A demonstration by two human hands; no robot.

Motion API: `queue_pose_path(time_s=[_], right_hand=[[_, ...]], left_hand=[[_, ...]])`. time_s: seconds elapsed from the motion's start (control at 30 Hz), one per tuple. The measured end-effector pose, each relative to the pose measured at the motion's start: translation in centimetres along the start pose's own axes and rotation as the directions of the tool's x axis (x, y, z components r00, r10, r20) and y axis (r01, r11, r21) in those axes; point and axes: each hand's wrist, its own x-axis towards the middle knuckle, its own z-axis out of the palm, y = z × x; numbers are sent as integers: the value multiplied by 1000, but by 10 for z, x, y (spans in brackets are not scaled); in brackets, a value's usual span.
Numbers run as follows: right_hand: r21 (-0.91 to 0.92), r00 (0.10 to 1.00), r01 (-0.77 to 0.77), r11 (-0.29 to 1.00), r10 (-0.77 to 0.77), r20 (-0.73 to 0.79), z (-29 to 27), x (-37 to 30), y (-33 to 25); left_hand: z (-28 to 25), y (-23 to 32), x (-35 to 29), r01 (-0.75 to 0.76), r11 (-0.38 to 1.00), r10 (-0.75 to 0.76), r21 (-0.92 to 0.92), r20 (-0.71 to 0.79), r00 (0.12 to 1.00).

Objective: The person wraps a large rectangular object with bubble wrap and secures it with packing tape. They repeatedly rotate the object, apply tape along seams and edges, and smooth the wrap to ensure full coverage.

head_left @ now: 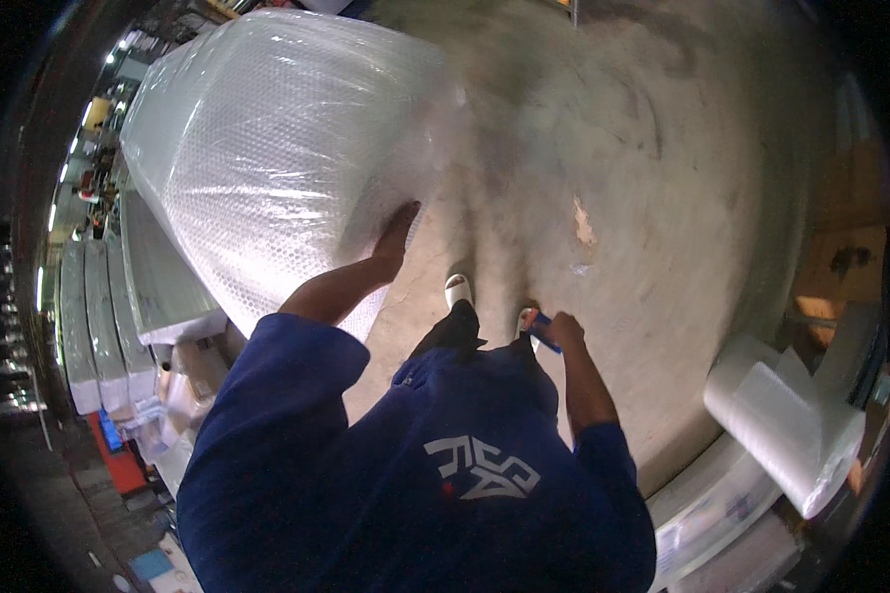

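Observation:
A large bulky bundle in clear bubble wrap (257, 148) rises at the left, with shiny film stretched over its upper part. My left hand (400, 229) is at the bundle's right edge, touching the wrap; its fingers are dark and partly hidden, so I cannot make out their grip. Lower and to the right, my right hand (565, 331) is closed around a small blue-and-red hand tool (542, 327), held apart from the bundle near my right leg. The tool's exact kind is unclear.
Bare concrete floor (653, 257) stretches ahead and right. A roll of bubble wrap (786, 425) lies at the right, by cardboard boxes (841, 262). Film-wrapped panels (104, 326) stand at the far left, near a red box (119, 457). My white shoe (458, 290) is close to the bundle.

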Motion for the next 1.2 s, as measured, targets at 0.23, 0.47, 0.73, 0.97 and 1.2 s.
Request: queue_pose_path(time_s=[0.23,0.47,0.73,0.97,1.2], right_hand=[[284,970,98,954,-28,-243,-24,-35,-17],[503,745,628,594,-646,-167,-89,-137,-148],[391,599,766,510,-787,-145,-90,-159,-216],[353,478,872,340,-748,-461,-58,-143,-277],[425,572,806,412,-728,-378,-36,-108,-298]], left_hand=[[28,71,-50,-153,851,-149,503,511,847],[-17,132,-167,264,448,-233,-854,173,957],[-72,125,-205,154,716,-419,-681,-243,875],[-187,92,-182,283,887,168,365,-826,538],[-190,42,-148,543,696,133,470,-827,546]])
